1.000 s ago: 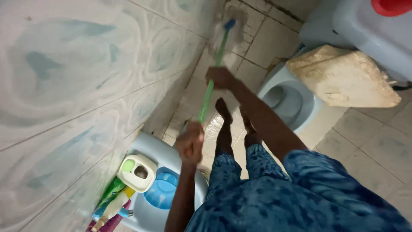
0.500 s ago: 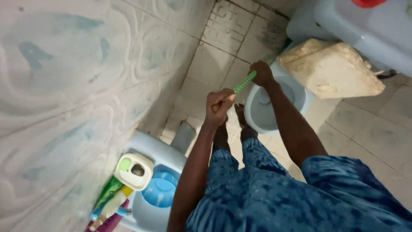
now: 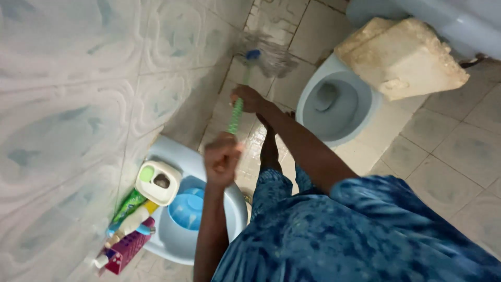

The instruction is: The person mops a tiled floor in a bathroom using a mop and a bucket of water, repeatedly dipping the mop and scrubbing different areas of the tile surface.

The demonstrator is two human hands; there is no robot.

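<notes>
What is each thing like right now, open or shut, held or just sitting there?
Left hand: shut on the brush handle's near end.
Right hand: shut on the handle farther along.
Brush: held, its blurred head at the foot of the wall.
Toilet: open, no lid over the bowl.
Basin: holds a blue bowl.
Bottles: lying beside the basin.

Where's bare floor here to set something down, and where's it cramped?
Free: tiled floor right of the toilet bowl, below the foam block. Crowded: wall side, where the basin, bottles and both hands on the brush handle fill the strip.
</notes>
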